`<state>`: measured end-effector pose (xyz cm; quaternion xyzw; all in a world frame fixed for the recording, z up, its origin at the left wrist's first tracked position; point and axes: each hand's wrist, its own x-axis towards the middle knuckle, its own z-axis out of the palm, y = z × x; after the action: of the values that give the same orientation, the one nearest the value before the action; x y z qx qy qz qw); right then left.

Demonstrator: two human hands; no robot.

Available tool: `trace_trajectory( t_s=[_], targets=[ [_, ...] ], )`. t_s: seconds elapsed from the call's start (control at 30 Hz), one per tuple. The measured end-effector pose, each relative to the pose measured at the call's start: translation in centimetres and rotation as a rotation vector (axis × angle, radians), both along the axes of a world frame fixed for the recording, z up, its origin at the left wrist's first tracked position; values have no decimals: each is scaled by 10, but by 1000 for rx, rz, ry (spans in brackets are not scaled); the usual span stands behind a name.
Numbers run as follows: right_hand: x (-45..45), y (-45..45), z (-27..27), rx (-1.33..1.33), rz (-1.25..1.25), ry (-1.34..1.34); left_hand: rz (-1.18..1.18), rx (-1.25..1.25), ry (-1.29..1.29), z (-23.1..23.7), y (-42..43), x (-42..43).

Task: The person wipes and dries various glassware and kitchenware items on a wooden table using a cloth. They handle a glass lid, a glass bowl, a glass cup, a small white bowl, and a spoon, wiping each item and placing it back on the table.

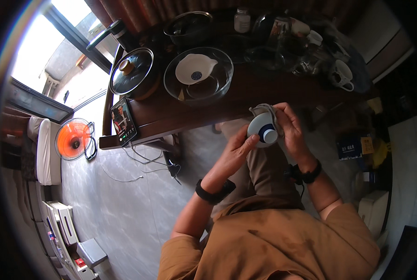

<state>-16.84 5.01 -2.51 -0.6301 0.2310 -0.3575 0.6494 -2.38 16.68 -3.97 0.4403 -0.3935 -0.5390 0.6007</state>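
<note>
Over my lap, just off the table's edge, my left hand (239, 147) grips the near left rim of a small white ceramic lid or bowl (257, 123) with a dark blue ring round its white knob or foot, which faces up. My right hand (291, 129) holds a greyish cloth (272, 111) against the piece's right side. On the dark wooden table (180, 115) stands a large clear glass bowl (226, 78). In it lies a white spouted dish (191, 66) with a blue round mark, beside a small tan piece (181, 95).
Left on the table are a glass-lidded pot (138, 78) and a propped phone (123, 120) with a cable. Another glass bowl (189, 26), a lidded jar (242, 21), a white cup (343, 73) and dim glassware stand further back. An orange fan (73, 139) is on the floor.
</note>
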Motion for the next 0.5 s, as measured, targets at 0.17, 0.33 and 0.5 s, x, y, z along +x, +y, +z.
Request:
trace_trajectory(
  t_s=[0.17,0.33,0.5],
  targets=[
    [-6,-15,10,-213,-243,48,-80,-37,-177,28,-19,11],
    [-7,-45,16,223,-377,-342,32,-211,-198,39,-46,12],
    [-16,-91,-13,-250,-498,14,334,-339,-666,78,-81,24]
  ],
)
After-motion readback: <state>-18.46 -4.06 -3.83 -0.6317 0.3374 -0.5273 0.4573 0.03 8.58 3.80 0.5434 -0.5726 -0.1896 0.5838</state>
